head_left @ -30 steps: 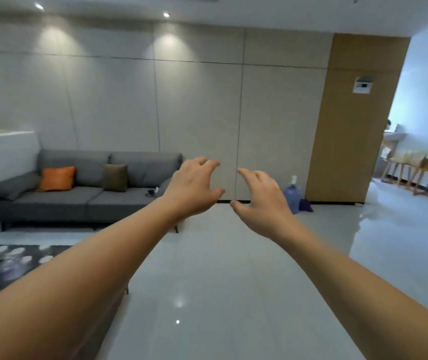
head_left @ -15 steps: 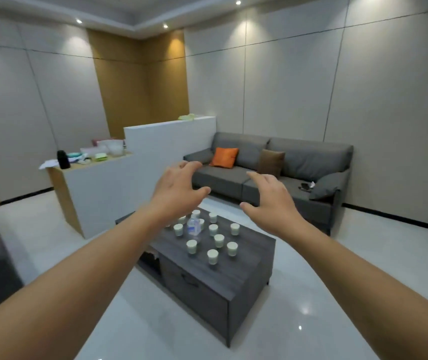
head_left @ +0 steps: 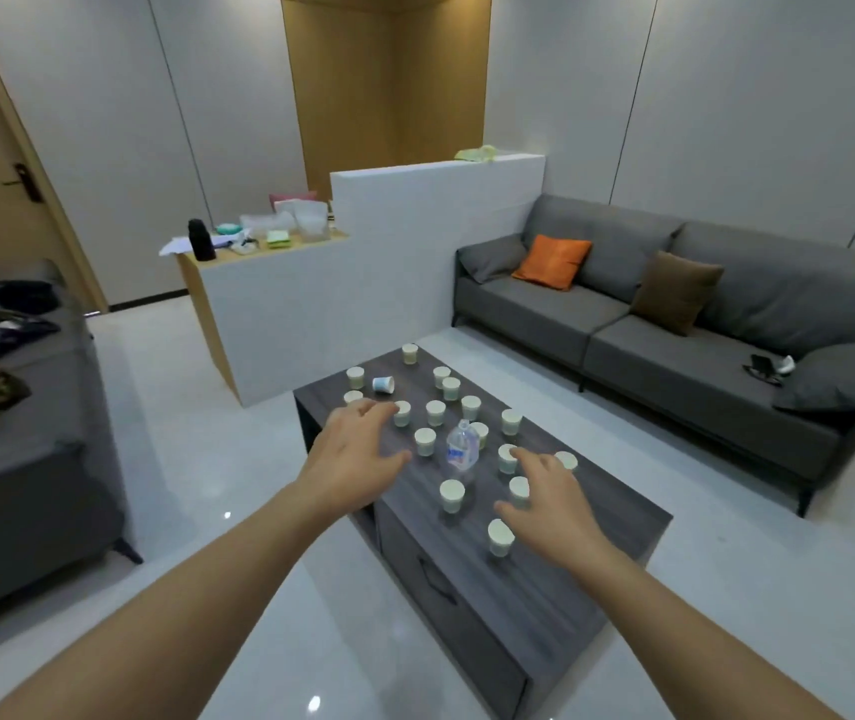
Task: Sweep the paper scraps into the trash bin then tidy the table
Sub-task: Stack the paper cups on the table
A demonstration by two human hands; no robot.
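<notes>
A dark wood coffee table (head_left: 617, 517) stands in the middle of the room. Several small pale paper cups (head_left: 452, 495) stand scattered over its top, and one cup (head_left: 383, 384) lies on its side near the far end. A clear plastic water bottle (head_left: 462, 452) stands among them. My left hand (head_left: 350, 454) is stretched out in front of me over the table's left edge, fingers spread and empty. My right hand (head_left: 545, 498) is held out over the near cups, fingers spread, holding nothing. I see no paper scraps and no trash bin.
A grey sofa (head_left: 675, 330) with an orange cushion (head_left: 551, 262) and a brown one stands to the right. A white counter (head_left: 280, 298) with clutter stands behind the table. Another grey seat (head_left: 25, 459) with clothes is on the left. Glossy white floor surrounds the table.
My view has swung left and down, from the open floor to the coffee table. The table is now closer and below my outstretched hands, which stay open and empty.
</notes>
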